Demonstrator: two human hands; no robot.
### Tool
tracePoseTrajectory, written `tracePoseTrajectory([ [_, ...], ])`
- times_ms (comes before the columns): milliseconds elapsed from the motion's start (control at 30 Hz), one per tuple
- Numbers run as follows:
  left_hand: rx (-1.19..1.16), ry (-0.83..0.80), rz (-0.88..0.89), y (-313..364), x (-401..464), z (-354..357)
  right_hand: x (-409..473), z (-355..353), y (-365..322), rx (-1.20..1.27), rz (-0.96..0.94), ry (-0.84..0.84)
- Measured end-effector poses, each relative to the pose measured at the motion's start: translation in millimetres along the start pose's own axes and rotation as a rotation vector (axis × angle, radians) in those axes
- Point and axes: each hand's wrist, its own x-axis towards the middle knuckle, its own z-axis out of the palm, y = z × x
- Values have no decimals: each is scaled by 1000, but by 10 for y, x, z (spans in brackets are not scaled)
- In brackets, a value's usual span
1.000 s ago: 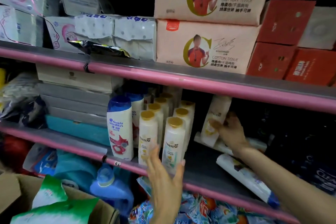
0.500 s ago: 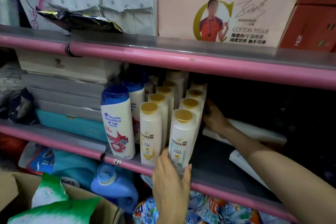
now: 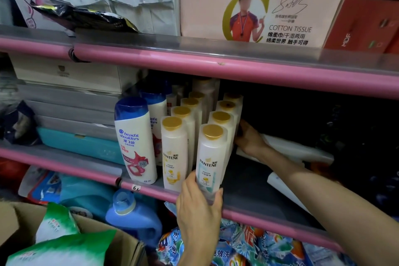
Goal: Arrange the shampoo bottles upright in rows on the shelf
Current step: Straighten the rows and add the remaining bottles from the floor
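Several white Pantene bottles with gold caps stand upright in two rows on the middle shelf (image 3: 248, 181). My left hand (image 3: 198, 207) grips the base of the front bottle of the right row (image 3: 212, 155) at the shelf's pink edge. My right hand (image 3: 248, 139) reaches deep into the shelf and presses against the side of the right row; whether it grips a bottle I cannot tell. Two Head & Shoulders bottles (image 3: 135, 138) with blue caps stand left of the Pantene rows. Two white bottles lie flat on the shelf to the right (image 3: 295, 151), partly behind my right arm.
Flat boxes (image 3: 71, 101) are stacked at the left of the same shelf. Above sit tissue packs and a cotton tissue box (image 3: 259, 4). Below are a blue detergent jug (image 3: 131, 216), detergent bags and an open cardboard box (image 3: 127, 246).
My right hand has set an upright Pantene bottle into the back of the right row and now rests against that row. My left hand has closed around the front bottle's base.
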Motion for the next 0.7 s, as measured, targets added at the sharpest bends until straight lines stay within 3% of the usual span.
tracePoseTrajectory([
  [200,-23,-46,31,-54,26,0,-31,-35,-19,-14,32,-34],
  [400,-69,-98,88,-75,-112,-152,-333,-258,-154,-250,116,5],
  [567,-89,-98,81,-212,-538,-324,-1115,-341,-252,-109,149,144],
  [700,-52,-238,43,-439,-1045,-392,-1915,-254,-180,5,155,99],
])
